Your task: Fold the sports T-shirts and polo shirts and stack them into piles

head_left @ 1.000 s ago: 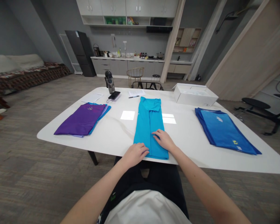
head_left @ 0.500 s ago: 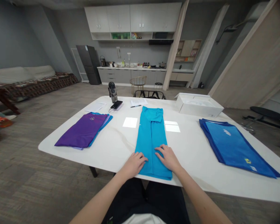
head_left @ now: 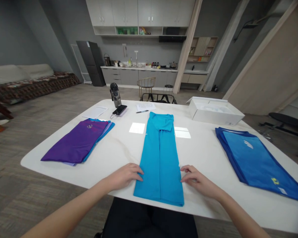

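Note:
A bright turquoise shirt (head_left: 151, 158), folded lengthwise into a narrow strip, lies before me on the white table. Its sleeve is folded over at the far end, and a seam line runs down the middle. My left hand (head_left: 125, 176) rests at the shirt's left edge near the table front, fingers stretched out with their tips on the cloth. Across from it, my right hand (head_left: 197, 180) is at the right edge, its fingers loosely bent and apart, the tips at the fabric border. Neither hand visibly pinches the cloth.
A purple folded shirt (head_left: 75, 140) tops a pile on the left; blue folded shirts (head_left: 253, 152) lie on the right. Farther back are a bottle (head_left: 116, 96), a phone (head_left: 120, 110), a pen (head_left: 142, 111), papers (head_left: 146, 107) and an open white box (head_left: 215, 112).
My hands have moved apart, from the top of the turquoise shirt out to its left and right edges. The view has tilted down and come slightly closer. The shirt keeps its folded shape.

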Available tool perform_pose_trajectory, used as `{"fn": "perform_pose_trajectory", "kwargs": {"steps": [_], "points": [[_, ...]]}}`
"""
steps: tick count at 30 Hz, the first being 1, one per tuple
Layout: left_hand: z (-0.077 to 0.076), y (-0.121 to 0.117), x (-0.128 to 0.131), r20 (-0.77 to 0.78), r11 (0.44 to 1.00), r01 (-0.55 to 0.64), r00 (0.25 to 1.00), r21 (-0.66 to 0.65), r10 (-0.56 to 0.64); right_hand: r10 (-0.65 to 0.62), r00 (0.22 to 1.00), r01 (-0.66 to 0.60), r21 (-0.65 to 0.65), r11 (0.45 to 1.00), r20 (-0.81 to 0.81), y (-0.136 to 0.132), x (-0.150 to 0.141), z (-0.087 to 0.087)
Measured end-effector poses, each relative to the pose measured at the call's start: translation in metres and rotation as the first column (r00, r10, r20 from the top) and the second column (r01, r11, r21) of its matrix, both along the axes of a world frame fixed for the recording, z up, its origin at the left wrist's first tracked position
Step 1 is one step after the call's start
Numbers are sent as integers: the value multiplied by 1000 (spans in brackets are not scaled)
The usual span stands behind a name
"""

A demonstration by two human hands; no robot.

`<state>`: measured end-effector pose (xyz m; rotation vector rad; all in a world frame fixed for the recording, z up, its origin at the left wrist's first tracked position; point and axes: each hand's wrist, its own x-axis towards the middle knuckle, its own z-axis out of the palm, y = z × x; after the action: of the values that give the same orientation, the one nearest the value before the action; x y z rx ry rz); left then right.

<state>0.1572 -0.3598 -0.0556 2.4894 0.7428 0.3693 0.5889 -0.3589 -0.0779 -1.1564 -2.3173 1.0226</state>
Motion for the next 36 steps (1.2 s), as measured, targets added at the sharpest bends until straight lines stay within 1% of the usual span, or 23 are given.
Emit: {"fn": "perform_pose_trajectory", "kwargs": {"steps": [4,7,8,10,11,12,14,15,16,18,19,20,21,23,25,27,28,29,30,32,33,34,36], "points": [[8,5,6,-21,998,20,1000,-67,-21,18,995,-18,-3,1000,97,-12,-7,11],[13,13,14,45,984,1,999,-177,7,17,999,-15,-57,998,45,-12,-19,23],[14,19,18,93,971,-28,994,-236,52,6,1000,-7,-91,996,-10,-7,-22,28],[18,40,27,219,916,-116,952,-384,212,-58,985,29,-174,984,-162,13,-28,38],[19,56,34,290,871,-160,902,-465,320,-115,962,61,-217,974,-246,28,-31,42],[19,74,41,356,817,-186,831,-546,427,-188,927,104,-260,960,-325,47,-35,45],[19,115,57,459,709,-193,641,-679,614,-362,826,221,-342,913,-432,92,-42,44],[17,136,65,460,636,-177,550,-751,697,-462,762,308,-374,875,-453,115,-45,41],[14,155,73,421,548,-156,482,-822,768,-558,708,392,-417,820,-433,137,-48,37],[7,186,85,296,372,-111,419,-921,858,-714,635,543,-487,684,-294,172,-54,27],[2,197,89,225,294,-115,408,-949,885,-747,626,587,-495,640,-224,185,-55,21],[-3,205,92,160,235,-147,400,-961,902,-764,625,624,-484,613,-161,195,-57,16],[-7,211,95,106,196,-200,391,-960,914,-765,634,648,-458,608,-118,201,-58,11],[-15,219,98,41,169,-323,368,-931,929,-751,656,677,-380,630,-75,210,-60,4],[-22,227,100,24,175,-397,358,-901,933,-746,663,696,-314,645,-64,215,-62,-1],[-25,234,101,30,188,-416,358,-890,933,-746,661,698,-295,653,-86,217,-63,-4],[-25,237,102,64,225,-424,363,-877,930,-738,664,684,-301,664,-121,218,-64,-5],[-24,239,102,130,298,-432,377,-851,917,-722,669,660,-306,686,-175,219,-64,-5],[-22,241,103,224,400,-437,400,-806,889,-697,674,630,-303,715,-244,219,-64,-5],[-12,244,104,432,616,-414,458,-669,777,-631,671,576,-262,774,-389,222,-64,1],[-4,247,104,513,695,-387,478,-606,713,-598,664,561,-230,796,-449,225,-64,5],[6,252,106,568,741,-356,482,-569,667,-569,656,554,-196,809,-496,231,-64,12],[28,270,109,633,776,-312,452,-548,629,-526,643,553,-138,822,-557,251,-66,27]]}}
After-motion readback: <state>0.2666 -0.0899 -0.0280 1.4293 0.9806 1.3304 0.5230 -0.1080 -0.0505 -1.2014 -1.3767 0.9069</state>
